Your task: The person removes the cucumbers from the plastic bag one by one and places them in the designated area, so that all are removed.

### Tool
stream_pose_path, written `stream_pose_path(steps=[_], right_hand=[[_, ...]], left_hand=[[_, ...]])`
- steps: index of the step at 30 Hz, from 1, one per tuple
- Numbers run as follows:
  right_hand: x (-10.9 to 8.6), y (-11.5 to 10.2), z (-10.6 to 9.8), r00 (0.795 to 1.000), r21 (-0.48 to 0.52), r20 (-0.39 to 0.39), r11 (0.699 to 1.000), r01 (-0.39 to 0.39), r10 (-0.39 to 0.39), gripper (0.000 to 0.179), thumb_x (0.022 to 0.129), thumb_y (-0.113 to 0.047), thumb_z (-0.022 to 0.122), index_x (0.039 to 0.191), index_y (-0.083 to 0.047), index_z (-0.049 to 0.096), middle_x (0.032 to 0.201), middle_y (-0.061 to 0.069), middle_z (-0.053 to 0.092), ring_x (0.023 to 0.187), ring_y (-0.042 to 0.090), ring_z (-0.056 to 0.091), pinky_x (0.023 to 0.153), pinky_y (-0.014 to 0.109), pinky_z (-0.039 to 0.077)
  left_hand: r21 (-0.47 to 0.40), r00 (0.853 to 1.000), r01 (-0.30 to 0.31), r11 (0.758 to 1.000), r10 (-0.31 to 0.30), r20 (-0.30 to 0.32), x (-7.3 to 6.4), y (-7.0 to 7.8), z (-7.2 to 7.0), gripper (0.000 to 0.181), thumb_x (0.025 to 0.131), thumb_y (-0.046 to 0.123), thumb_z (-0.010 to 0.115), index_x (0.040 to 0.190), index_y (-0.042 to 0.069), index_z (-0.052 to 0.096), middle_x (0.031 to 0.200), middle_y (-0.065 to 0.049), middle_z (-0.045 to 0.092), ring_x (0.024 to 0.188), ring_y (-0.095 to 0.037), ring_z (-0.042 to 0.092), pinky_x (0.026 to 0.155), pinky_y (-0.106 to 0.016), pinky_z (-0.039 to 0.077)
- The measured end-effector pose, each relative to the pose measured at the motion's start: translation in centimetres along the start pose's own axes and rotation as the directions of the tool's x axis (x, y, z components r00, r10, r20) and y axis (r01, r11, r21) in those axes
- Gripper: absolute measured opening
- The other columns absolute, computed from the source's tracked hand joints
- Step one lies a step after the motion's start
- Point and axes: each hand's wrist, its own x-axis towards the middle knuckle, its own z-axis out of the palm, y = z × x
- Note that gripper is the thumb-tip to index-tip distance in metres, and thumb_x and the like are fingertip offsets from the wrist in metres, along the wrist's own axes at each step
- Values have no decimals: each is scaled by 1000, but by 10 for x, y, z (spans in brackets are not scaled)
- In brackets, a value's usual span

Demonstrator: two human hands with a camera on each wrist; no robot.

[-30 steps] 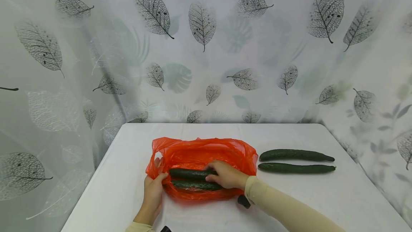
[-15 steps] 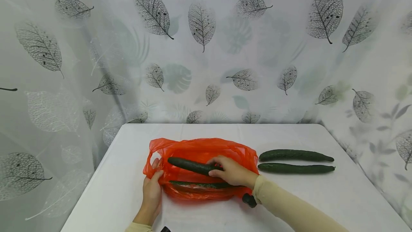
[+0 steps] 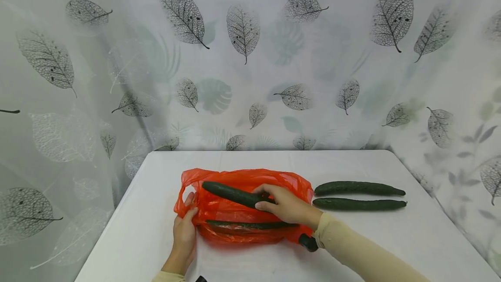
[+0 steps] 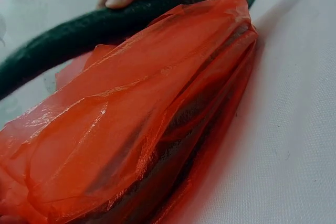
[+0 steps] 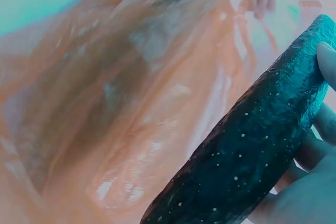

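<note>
My right hand grips a dark green cucumber near its right part, tilted with its left end higher, over the mouth of a red plastic bag. My left hand holds the bag's left side by the handle, thumb in front and fingers behind the film. Inside the bag lies another cucumber, partly covered by red film. In the left wrist view the gripped cucumber slants above the bag. From the right wrist, the bumpy cucumber fills the lower right, fingers curled round it.
Two more cucumbers lie side by side right of the bag, a rear one and a front one. All rest on a white table. A leaf-patterned curtain hangs behind. A small black device sits at my right wrist.
My right hand has lifted the cucumber out from beside the other one in the bag, raising and tilting its left end. The left hand has shifted slightly left with the bag's edge.
</note>
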Motion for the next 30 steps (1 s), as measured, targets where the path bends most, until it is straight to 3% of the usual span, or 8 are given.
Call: stream_pose_path(steps=[6, 16, 24, 30], right_hand=[[-8, -12, -4, 999, 40, -18, 999, 35, -35, 35, 98, -34, 66, 130, -22, 62, 120, -10, 61, 109, 14, 56, 96, 39, 49], [-21, -29, -14, 986, 170, -112, 975, 140, -122, 39, 97, -33, 68, 135, -27, 58, 126, -11, 61, 111, 18, 55, 89, 38, 53], [-32, -43, -29, 950, 194, -243, 950, 245, -196, 40, 96, -22, 70, 134, -24, 59, 128, -4, 62, 109, 29, 60, 88, 41, 56], [-37, -44, -43, 903, 198, -355, 924, 328, -244, 42, 93, -8, 72, 133, -16, 59, 125, 5, 61, 105, 34, 61, 86, 39, 58]], left_hand=[[27, 1000, 9, 1000, -8, -13, 0, 0, -1, 52, 110, 20, 33, 159, 5, 29, 164, -7, 28, 151, -23, 21, 122, -38, 20], [62, 1000, 28, 998, -27, -16, -1, 1, -1, 53, 110, 20, 33, 160, 7, 26, 165, -6, 26, 152, -23, 19, 122, -40, 19], [76, 999, 40, 996, -38, -29, -1, 0, -1, 52, 109, 19, 32, 160, 8, 27, 165, -3, 27, 152, -21, 18, 122, -40, 19], [42, 1000, 7, 999, -7, -10, -2, -1, -2, 52, 109, 18, 33, 160, 4, 26, 165, -7, 26, 152, -22, 20, 122, -36, 20]])
